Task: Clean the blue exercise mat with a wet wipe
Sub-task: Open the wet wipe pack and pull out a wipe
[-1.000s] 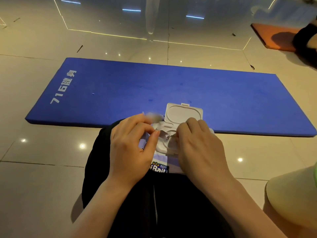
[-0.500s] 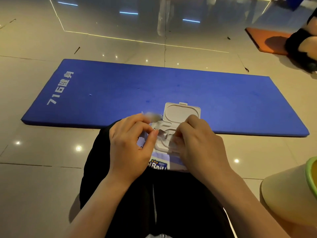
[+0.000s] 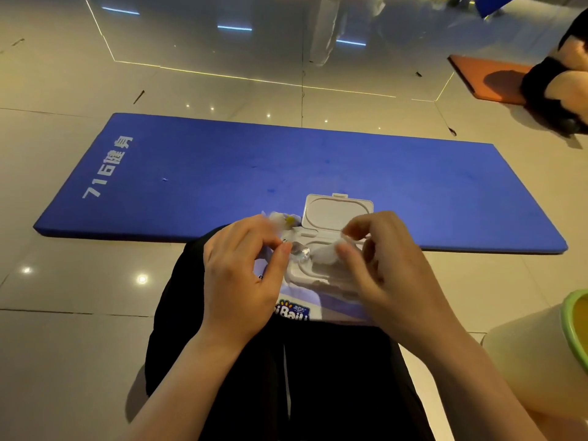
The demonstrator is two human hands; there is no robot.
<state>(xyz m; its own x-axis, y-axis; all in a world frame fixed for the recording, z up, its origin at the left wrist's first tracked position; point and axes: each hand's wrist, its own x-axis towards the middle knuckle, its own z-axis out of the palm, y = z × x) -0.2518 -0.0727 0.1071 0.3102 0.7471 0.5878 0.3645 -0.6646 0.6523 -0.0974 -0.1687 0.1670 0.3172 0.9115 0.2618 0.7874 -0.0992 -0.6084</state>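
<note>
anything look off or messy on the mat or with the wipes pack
Nothing serious. The blue mat lies flat on the floor, with only a few small specks and darker spots near its middle. The wipes pack rests on the person's lap, lid flipped open, and the right hand pinches a wipe at the opening.

Blue exercise mat [image 3: 318, 173]: lay flat on the tiled floor, long side across the view, white "716" lettering at its left end. Wet wipe pack [image 3: 321, 281]: rested on a dark lap, white flip lid upright and open. Wet wipe [image 3: 327, 253]: white, partly drawn from the opening.
</note>
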